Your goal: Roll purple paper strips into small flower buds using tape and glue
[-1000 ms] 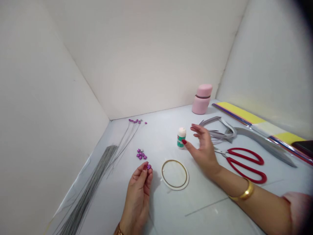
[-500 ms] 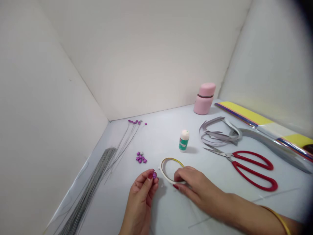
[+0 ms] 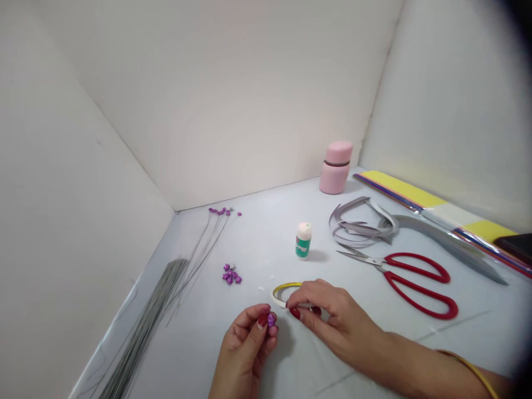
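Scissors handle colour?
Red, on both loops of the scissors handle; shows best in the head view.

Here's the pale grey surface [image 3: 266, 249], and look what's laid out: a bundle of thin grey wires [image 3: 143, 332], a cluster of small purple pieces [image 3: 229, 274], a small white bottle with a green label [image 3: 303, 240], a rounded pink jar [image 3: 334, 175], curled grey paper strips [image 3: 361, 228], big red-handled steel scissors [image 3: 415, 285], and a flat yellow paper pack [image 3: 399, 189]!

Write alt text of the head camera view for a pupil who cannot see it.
The left hand pinches a small purple flower; the right hand holds a narrow tape roll. Red-handled scissors, a small bottle and thin wires sit nearby.
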